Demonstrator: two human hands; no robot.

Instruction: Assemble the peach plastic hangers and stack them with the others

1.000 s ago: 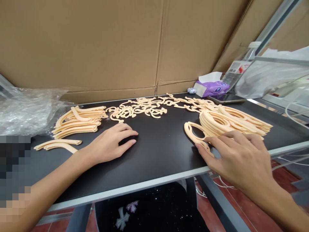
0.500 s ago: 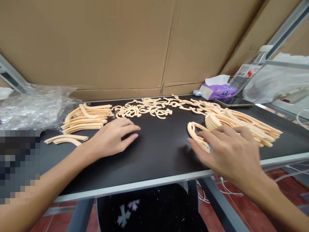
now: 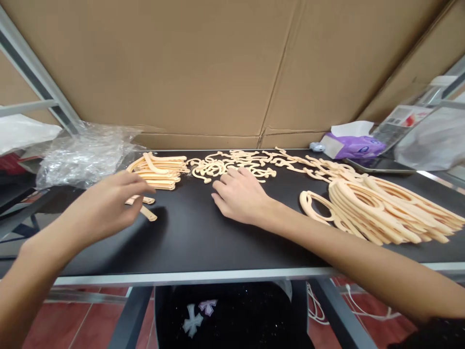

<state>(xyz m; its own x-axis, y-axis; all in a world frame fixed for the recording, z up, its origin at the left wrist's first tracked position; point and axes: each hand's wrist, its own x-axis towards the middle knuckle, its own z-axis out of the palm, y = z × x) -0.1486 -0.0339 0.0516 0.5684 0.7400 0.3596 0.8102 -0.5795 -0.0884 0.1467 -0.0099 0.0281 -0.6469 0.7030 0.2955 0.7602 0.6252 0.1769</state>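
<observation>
The left hand (image 3: 111, 206) is by smooth, bent strips (image 3: 148, 213) toward the left edge of the tabletop (image 3: 189, 242); the right hand (image 3: 239, 196) is by small, curly bits (image 3: 214, 167) near the back edge. Both hands' fingers curl, but I can't tell if they grip anything.

A glitter-flecked black garment (image 3: 250, 315) is worn, marked with a grey cross patch (image 3: 192, 321) and a lilac cross patch (image 3: 208, 307). A black sleeve (image 3: 432, 335) is noted on the right arm (image 3: 348, 249).
</observation>
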